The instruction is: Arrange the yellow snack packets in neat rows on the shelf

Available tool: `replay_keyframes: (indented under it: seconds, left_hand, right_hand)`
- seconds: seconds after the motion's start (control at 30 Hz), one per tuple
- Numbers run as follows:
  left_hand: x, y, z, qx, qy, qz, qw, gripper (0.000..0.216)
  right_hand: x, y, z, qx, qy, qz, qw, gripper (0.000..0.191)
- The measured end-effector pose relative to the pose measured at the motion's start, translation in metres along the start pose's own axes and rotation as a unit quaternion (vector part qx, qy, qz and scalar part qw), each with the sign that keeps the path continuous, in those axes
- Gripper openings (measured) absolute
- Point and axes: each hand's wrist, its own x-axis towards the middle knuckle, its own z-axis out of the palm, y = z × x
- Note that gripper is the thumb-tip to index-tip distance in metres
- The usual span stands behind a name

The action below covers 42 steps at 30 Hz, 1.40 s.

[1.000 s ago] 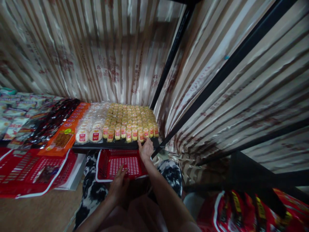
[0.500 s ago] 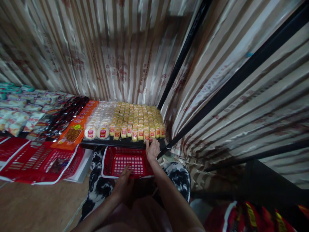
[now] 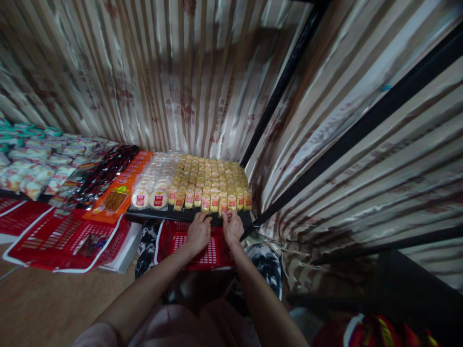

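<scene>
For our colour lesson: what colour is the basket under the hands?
The basket is red, edged white; best in the head view.

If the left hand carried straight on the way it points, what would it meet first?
Probably the front row of yellow packets, just beyond the left hand; depth is unclear, so the black shelf edge might come first.

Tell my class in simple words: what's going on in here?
A person has both hands at the front of a black shelf. The right hand has its fingers at the front row of small yellow packets; whether it grips one is unclear. The left hand is beside it, near the shelf edge. A red basket is below the hands, and round white packets lie left of the yellow ones.
</scene>
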Motion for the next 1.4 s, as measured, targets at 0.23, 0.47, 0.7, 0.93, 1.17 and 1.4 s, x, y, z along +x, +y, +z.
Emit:
replay_keyframes:
  seconds: [0.23, 0.47, 0.7, 0.93, 1.17, 1.4]
  left_hand:
    - [0.017, -0.016, 0.013, 0.023, 0.021, 0.026, 0.999, 0.043]
    - [0.014, -0.029, 0.023, 0.016, 0.078, -0.001, 0.997, 0.043]
    - [0.025, -0.035, 0.028, 0.004, 0.099, -0.031, 0.995, 0.034]
    - [0.036, -0.043, 0.028, 0.011, 0.118, -0.004, 0.993, 0.021]
    - [0.037, -0.046, 0.029, 0.078, 0.094, -0.001, 0.992, 0.012]
    - [0.030, -0.051, 0.030, 0.050, 0.098, 0.034, 0.993, 0.023]
  right_hand:
    - [0.000, 0.003, 0.003, -0.004, 0.008, -0.013, 1.000, 0.032]
    - [-0.001, 0.004, 0.006, -0.022, 0.022, -0.023, 0.999, 0.033]
    - [-0.001, 0.002, 0.005, -0.029, 0.020, -0.020, 0.999, 0.032]
    - [-0.001, 0.000, 0.002, -0.043, 0.025, -0.030, 0.998, 0.032]
    - [-0.001, 0.001, 0.004, -0.051, 0.027, -0.036, 0.998, 0.030]
    - [0.001, -0.002, 0.004, -0.048, 0.017, -0.027, 0.998, 0.030]
